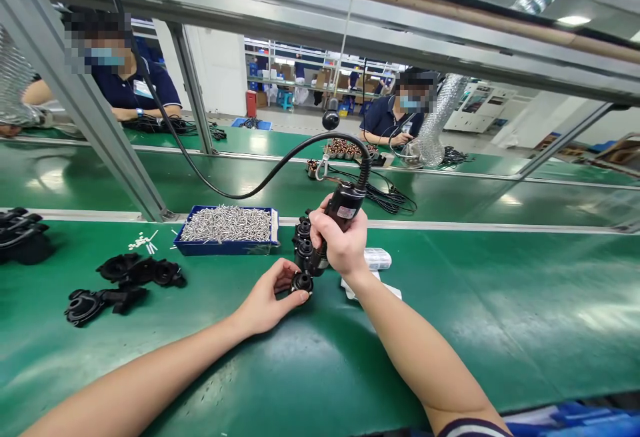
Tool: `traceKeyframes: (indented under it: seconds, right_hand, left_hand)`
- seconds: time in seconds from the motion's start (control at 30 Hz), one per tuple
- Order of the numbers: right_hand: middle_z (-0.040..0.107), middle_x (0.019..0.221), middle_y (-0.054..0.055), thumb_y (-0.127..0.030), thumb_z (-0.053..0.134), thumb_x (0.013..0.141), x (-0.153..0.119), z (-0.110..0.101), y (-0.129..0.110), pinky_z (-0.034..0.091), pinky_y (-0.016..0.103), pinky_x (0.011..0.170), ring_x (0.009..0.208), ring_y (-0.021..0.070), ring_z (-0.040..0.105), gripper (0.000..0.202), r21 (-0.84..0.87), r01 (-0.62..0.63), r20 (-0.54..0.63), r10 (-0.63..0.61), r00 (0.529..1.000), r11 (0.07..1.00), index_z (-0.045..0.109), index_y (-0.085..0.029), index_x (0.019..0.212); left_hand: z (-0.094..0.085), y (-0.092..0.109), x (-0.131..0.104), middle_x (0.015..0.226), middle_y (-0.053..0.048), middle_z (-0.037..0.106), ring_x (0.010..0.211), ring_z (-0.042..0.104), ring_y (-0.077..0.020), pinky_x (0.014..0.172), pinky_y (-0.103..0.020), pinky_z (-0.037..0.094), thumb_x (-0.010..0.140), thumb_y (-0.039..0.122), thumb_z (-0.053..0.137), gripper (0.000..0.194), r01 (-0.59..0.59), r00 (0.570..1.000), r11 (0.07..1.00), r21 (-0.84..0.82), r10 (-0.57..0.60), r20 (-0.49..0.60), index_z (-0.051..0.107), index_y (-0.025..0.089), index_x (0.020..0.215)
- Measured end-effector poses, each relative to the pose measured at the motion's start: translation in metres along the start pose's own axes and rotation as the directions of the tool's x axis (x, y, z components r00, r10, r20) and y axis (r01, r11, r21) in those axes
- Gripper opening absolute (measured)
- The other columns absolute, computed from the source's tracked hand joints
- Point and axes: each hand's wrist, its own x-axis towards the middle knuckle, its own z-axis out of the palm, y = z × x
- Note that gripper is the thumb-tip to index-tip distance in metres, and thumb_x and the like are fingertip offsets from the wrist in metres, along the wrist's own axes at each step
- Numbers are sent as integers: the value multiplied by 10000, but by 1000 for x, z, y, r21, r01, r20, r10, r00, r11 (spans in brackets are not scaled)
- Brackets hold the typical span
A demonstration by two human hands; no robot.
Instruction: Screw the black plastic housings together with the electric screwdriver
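Note:
My left hand (270, 297) is curled around a small round black part (302, 282) on the green table, thumb at its near side and fingers at its far left. My right hand (341, 237) grips a black corded power screwdriver (345, 205), held tilted with its lower end beside that part. Whether its tip touches anything cannot be made out. Just beyond, more round black parts (303, 249) stand in a row. A blue box (225, 247) full of metal screws lies to the left of them.
Black molded housings (105, 297) and small white pieces (140, 242) lie at the left, white paper (377, 259) right of the screwdriver. Its black cable (240, 195) loops across. Metal frame posts (193, 90) rise behind; two people (145, 87) sit across, near copper-wound parts (347, 149).

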Motion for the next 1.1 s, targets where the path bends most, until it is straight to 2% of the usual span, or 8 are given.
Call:
traceKeyframes:
  seconds: [0.07,0.23,0.4,0.5,0.73,0.93,1.1]
  right_hand:
    - [546,527,-88,-348,817,742,0,-1,-3,395,225,398,355,87,468,329,-8,-7,-1,7,1000,1000,527,-215,824]
    - [608,576,-59,-289,815,764,-7,0,-26,443,225,408,385,91,514,271,-22,14,84,-12,996,1000,563,-204,817]
    - [641,630,-62,-223,772,792,-17,7,-42,455,212,407,394,90,541,210,96,75,102,-85,991,993,576,-217,864]
    - [649,641,-63,-209,764,793,-20,12,-38,455,208,399,388,88,543,212,130,57,132,-75,988,990,566,-219,866]
    - [622,599,-72,-272,802,787,-21,14,-28,483,237,404,387,103,537,267,80,-8,168,-6,986,997,552,-220,863]
    - [636,623,-64,-265,803,798,-20,13,-25,475,236,414,399,98,536,255,76,-13,176,-1,984,997,562,-215,865]
    - [582,579,-76,-308,826,790,-23,15,-20,425,240,397,379,100,491,298,62,-35,186,23,982,997,549,-227,865]
  left_hand:
    - [2,-1,-1,998,-31,680,962,667,-211,924,-357,523,876,430,799,378,-9,1000,1000,-4,9,8,558,206,1063]
    - [11,-3,-2,1034,-40,678,997,662,-224,962,-378,514,907,421,768,352,-70,997,997,16,70,-7,549,213,1086]
    - [16,-3,-1,1085,-46,700,1024,680,-239,987,-395,517,904,425,785,383,-96,995,995,36,96,13,532,220,1104]
    - [15,-4,-1,1129,-55,714,1085,686,-255,1007,-405,516,942,400,740,335,-117,993,991,57,116,24,531,220,1131]
    - [13,-9,-2,1186,-67,726,1132,688,-276,1010,-419,519,956,370,725,323,-127,992,987,102,125,33,533,221,1170]
    - [13,-4,-3,1110,-53,727,1057,691,-264,950,-398,533,951,392,728,310,-133,991,986,99,131,28,541,222,1131]
    - [14,0,-2,1030,-40,717,968,685,-250,892,-385,539,933,404,744,334,-116,993,989,90,114,21,557,220,1140]
